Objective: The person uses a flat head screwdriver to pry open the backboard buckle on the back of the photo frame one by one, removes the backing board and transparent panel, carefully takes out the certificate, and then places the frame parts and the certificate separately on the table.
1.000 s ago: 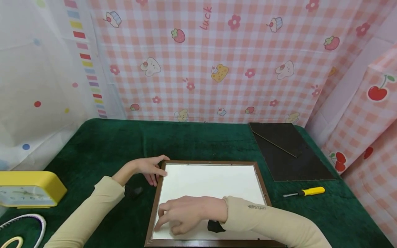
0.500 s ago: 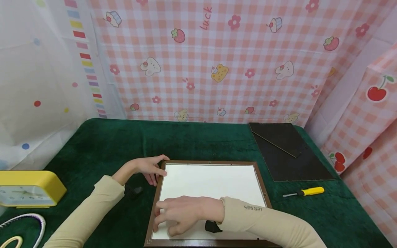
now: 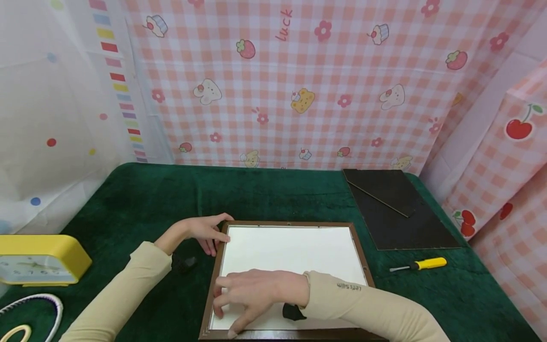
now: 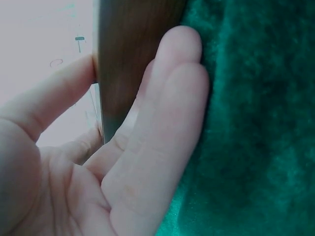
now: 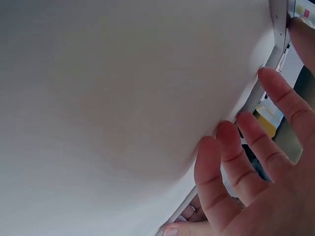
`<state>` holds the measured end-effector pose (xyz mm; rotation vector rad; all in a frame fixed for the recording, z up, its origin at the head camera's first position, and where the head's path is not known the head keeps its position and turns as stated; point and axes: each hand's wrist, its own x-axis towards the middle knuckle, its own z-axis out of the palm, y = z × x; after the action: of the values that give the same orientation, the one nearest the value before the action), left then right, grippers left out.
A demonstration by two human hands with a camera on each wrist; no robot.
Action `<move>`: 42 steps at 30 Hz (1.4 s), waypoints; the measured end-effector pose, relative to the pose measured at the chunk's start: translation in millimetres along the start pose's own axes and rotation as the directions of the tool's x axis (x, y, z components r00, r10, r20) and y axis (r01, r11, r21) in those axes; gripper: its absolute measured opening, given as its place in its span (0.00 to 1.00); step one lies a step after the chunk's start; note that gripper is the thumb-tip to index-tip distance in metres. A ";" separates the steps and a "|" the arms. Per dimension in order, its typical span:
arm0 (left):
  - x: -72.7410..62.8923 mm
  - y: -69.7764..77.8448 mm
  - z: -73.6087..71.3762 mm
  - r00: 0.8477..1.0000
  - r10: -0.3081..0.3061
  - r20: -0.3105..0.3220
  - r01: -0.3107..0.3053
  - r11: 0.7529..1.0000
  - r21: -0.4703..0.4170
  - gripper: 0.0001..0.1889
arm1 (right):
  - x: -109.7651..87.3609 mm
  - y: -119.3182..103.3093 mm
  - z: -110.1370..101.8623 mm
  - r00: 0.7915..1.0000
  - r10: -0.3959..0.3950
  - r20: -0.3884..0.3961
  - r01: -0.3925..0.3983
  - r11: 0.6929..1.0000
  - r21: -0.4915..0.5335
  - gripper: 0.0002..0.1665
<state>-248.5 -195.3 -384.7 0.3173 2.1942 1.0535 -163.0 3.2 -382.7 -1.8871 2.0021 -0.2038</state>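
A brown picture frame (image 3: 288,223) lies flat on the green cloth with a white sheet (image 3: 290,249) inside it. My left hand (image 3: 204,231) holds its far left corner: in the left wrist view the thumb touches the inner edge of the side bar (image 4: 130,44), and the fingers lie along its outer side. Across the sheet reaches my right hand (image 3: 258,295), its fingers spread. The right wrist view shows those fingertips (image 5: 209,152) pressing along the sheet's edge beside the frame bar, with the thumb on the near bar in the head view.
To the right, a black backing board (image 3: 410,230) lies with a thin rod (image 3: 378,198) on it. In front of the board is a yellow-handled screwdriver (image 3: 429,263). A yellow clock (image 3: 68,256) stands at left, near a white looped cord (image 3: 53,301).
My right hand has shifted slightly left, its fingertips reaching the frame's left side. Its thumb has stretched toward the near bar. The left hand has stayed in place.
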 end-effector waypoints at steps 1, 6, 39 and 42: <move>0.1 0.0 -0.1 1.000 0.001 0.001 -0.001 1.000 0.001 0.34 | -0.2 0.0 -0.1 1.000 0.002 0.001 -0.002 1.000 -0.005 0.20; 1.5 -1.4 -0.2 1.000 -0.015 -0.010 0.015 1.000 0.002 0.34 | -0.3 0.8 -0.1 1.000 -0.008 -0.012 0.008 1.000 -0.009 0.22; 2.1 -2.1 0.3 1.000 -0.020 -0.015 0.021 1.000 0.011 0.34 | 2.1 -0.9 1.2 0.999 0.029 -0.018 -0.030 0.999 -0.041 0.18; 2.2 -2.0 0.3 1.000 -0.021 -0.012 0.022 1.000 0.008 0.33 | 1.8 -0.2 1.2 0.999 0.026 -0.023 -0.026 0.999 -0.024 0.17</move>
<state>-249.8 -195.4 -387.4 0.2913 2.2079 1.0374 -162.4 1.6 -384.1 -1.8805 2.0519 -0.1960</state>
